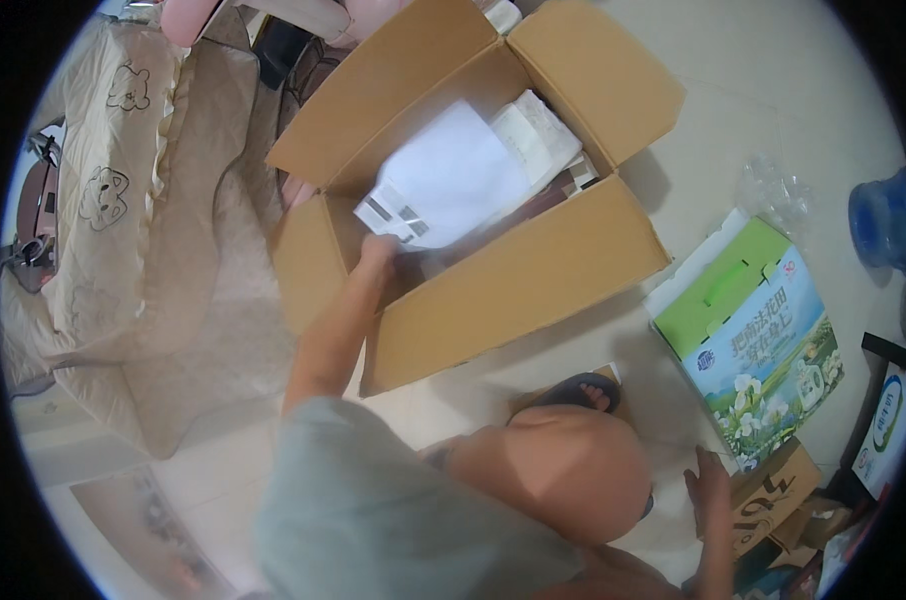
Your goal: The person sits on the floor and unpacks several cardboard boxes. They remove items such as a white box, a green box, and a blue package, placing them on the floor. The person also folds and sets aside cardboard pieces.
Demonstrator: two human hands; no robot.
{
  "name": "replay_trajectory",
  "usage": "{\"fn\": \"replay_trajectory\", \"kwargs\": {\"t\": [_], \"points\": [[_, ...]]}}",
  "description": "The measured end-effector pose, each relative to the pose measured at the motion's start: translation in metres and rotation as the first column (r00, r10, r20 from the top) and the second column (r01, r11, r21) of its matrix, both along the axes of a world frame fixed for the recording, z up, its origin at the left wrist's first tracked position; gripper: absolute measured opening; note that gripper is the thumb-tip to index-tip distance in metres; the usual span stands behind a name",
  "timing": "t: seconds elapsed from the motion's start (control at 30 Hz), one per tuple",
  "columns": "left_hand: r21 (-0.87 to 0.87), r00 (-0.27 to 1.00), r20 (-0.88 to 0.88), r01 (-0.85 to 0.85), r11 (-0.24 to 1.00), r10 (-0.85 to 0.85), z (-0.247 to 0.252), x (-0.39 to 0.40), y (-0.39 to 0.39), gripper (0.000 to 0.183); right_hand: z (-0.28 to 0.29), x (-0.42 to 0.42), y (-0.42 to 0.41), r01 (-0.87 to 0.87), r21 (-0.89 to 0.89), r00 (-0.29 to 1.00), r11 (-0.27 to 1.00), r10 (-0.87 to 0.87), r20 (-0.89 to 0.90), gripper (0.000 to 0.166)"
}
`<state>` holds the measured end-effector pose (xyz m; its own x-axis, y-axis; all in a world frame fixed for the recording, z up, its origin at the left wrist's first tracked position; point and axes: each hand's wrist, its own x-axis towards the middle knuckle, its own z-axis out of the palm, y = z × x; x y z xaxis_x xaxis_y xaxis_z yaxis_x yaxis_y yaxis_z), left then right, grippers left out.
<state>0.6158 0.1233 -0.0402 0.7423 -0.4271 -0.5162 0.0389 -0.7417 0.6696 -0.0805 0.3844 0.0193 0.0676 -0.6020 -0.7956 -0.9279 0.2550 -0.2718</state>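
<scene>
A large open cardboard box [513, 270] stands on the floor before me with its flaps folded outwards. Inside lies a smooth white package [453, 180] with printed labels at its near left corner. My left hand [380, 247] reaches into the box and grips the package by that labelled corner; its fingertips are hidden. Behind the package is a crumpled whitish packet [535, 139], with a dark red box [532, 210] partly showing underneath. Low on the right, my right hand [712, 476] holds nothing, thumb apart from the fingers, beside a brown carton [772, 491] with black markings.
A green and blue printed carton [760, 345] with a green handle lies at the right. Clear plastic wrap [775, 191] and a blue water bottle [882, 221] are beyond it. A quilted beige cover [190, 225] hangs at the left. My slippered foot [584, 394] is near the box.
</scene>
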Motion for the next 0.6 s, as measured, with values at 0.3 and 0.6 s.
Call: {"fn": "replay_trajectory", "kwargs": {"t": [0.3, 0.6], "points": [[0.828, 0.380, 0.143, 0.460, 0.321, -0.914, -0.031, -0.020, -0.030, 0.055, 0.003, -0.008, 0.003, 0.052, -0.156, 0.998, 0.986, -0.048, 0.031, 0.056], [0.589, 0.368, 0.060, 0.738, 0.331, -0.928, -0.040, -0.113, -0.062, 0.114, -0.009, -0.001, 0.002, -0.049, -0.127, 0.996, 0.991, 0.058, 0.064, 0.052]]}}
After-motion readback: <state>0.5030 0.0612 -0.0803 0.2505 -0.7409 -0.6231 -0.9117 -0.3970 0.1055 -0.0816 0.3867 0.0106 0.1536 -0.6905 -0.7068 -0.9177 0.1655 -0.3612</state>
